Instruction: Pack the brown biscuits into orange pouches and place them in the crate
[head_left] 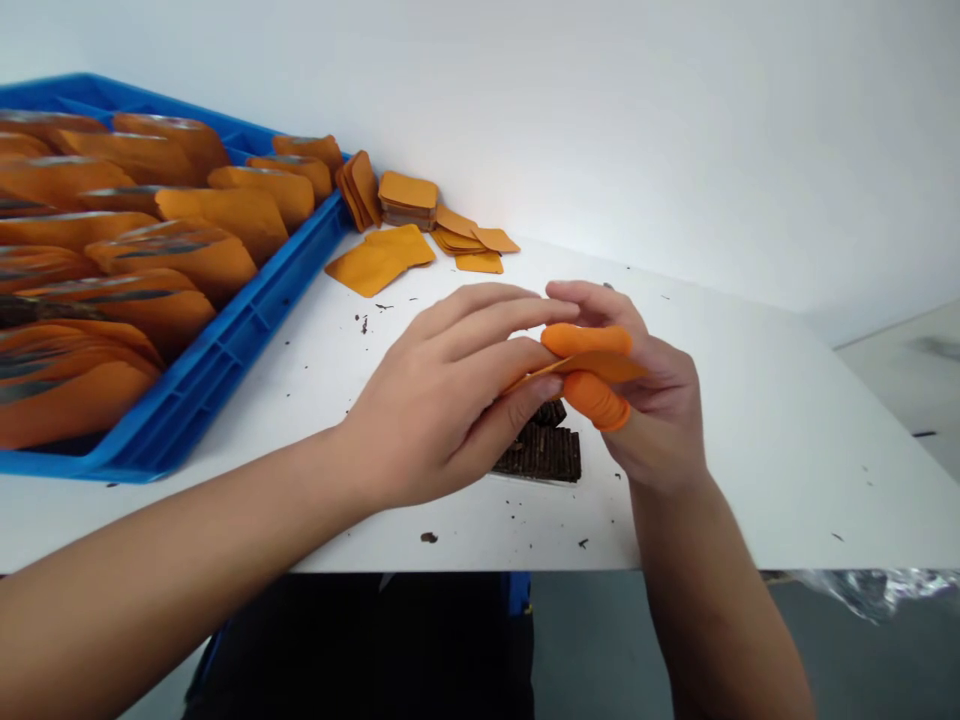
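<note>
My left hand pinches the near-left edge of a thin, flat orange pouch between thumb and fingers. On the pouch's right part, my right hand grips too, with orange finger cots on its thumb and forefinger. Seen almost edge-on, the pouch hides whatever may be inside it. Below the hands, on the white table, lies a block of short dark brown sticks in rows, apparently on something clear. My left hand covers part of it.
A blue crate at the left holds many upright orange pouches. Behind the hands are a stack of orange pieces and loose flat ones. Brown crumbs dot the white table. Crumpled foil shows below its front edge.
</note>
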